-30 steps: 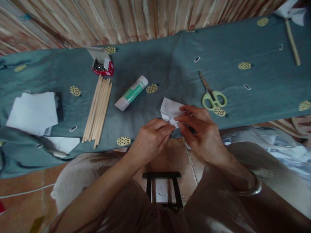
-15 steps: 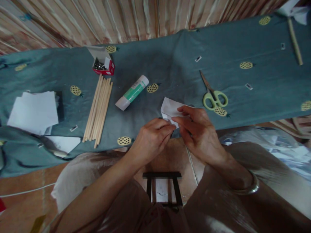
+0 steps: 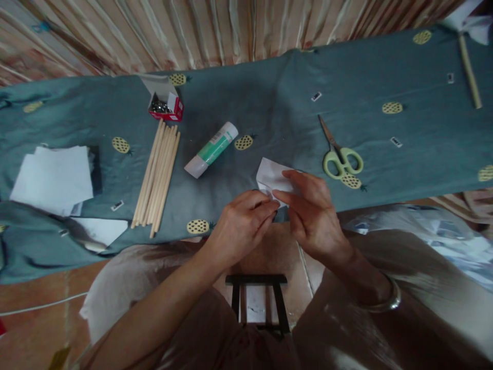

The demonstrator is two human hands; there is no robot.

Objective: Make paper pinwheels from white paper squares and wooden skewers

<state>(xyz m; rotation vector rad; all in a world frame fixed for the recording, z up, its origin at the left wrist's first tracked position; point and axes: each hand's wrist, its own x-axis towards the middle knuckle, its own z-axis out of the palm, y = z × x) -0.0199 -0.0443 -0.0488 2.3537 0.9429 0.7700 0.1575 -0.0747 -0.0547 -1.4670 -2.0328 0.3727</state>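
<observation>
A small piece of white folded paper [image 3: 270,172] is between my hands at the front edge of the cloth-covered table. My left hand [image 3: 248,218] is closed in a pinch at the paper's near corner, its fingertips partly hidden. My right hand [image 3: 311,210], a bracelet at its wrist, has bent fingers on the paper's right side, holding it from above. Green-handled scissors [image 3: 342,162] lie to the right of the paper. A glue stick [image 3: 211,150] with a green label rests to the left, beyond my left hand.
Several wooden sticks [image 3: 156,180] lie left of the glue stick, below an open red box [image 3: 177,109] of small metal pieces. White sheets [image 3: 52,174] are stacked at far left. A paper pinwheel on a stick [image 3: 470,72] lies at far right. A black stool [image 3: 256,280] stands below.
My hands keep nearly the same hold on the paper. The right fingers have shifted slightly on it. The whole view has moved a little.
</observation>
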